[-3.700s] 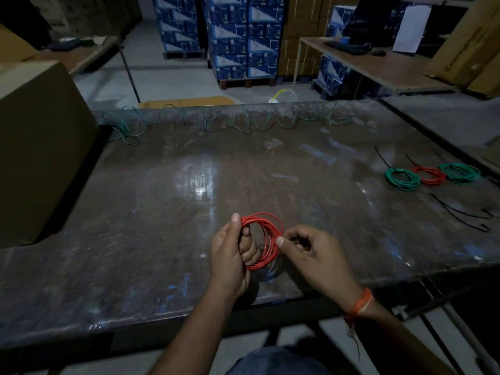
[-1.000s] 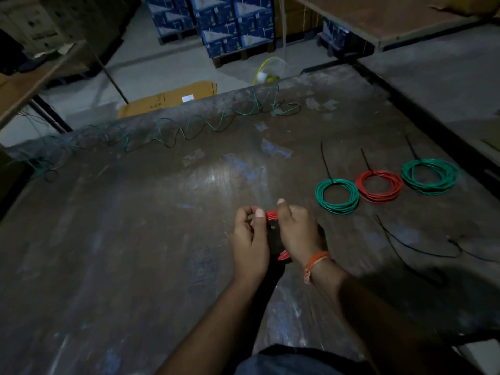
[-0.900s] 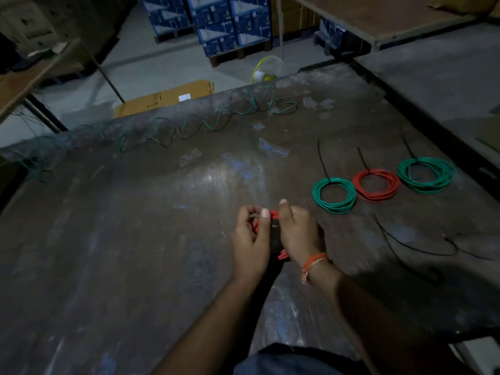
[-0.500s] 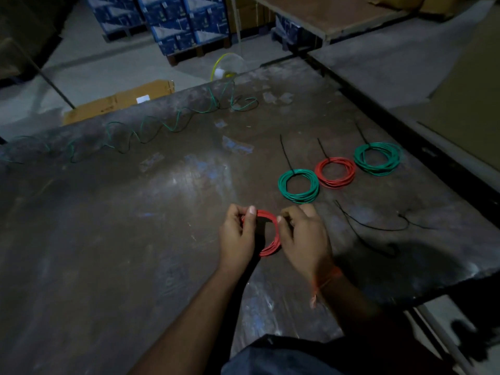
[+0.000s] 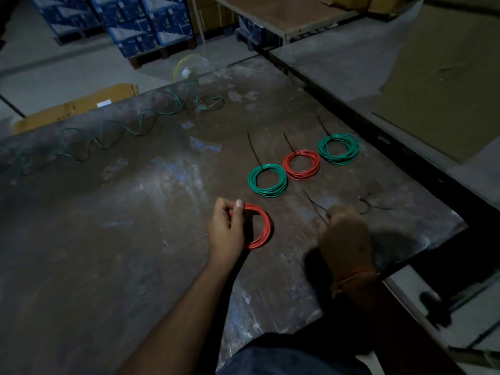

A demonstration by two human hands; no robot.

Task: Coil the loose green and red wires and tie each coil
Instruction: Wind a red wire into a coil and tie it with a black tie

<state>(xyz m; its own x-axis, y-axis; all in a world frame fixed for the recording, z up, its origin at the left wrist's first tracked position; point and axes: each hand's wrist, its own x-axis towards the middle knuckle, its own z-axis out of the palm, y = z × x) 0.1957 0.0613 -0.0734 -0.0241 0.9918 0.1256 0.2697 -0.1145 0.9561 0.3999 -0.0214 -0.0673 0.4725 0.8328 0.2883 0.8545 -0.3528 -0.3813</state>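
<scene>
Currently the left hand [image 5: 226,234] holds the untied red coil [image 5: 261,226] at its left edge, thumb on top and fingers curled round the bundled turns. This coil lies on the table [image 5: 108,239] close to the near edge, with its right half bare and free of the hand.

Right hand [image 5: 343,236] is blurred. It sits to the right of the coil, well apart from it, over a loose black tie [image 5: 313,205] that lies on the table. Fingers appear bunched at the tie's near end, but whether they pinch it I cannot tell. An orange band [image 5: 354,276] is on that wrist.

Beyond the hands, three tied coils lie in a slanted row, each with a black tie tail pointing away:
- near green coil [image 5: 267,180]
- middle red coil [image 5: 301,165], just beside it
- far green coil [image 5: 339,149], touching or nearly touching the red one

A second loose black tie [image 5: 374,205] lies right of the first, near the table's right edge.

Loose green wire [image 5: 121,131] runs in wavy loops along the far side of the table, uncoiled, from the left edge towards the far corner.

Off the table: a flat cardboard box [image 5: 75,106] on the floor behind it, and stacked blue cartons [image 5: 140,20] farther back.
</scene>
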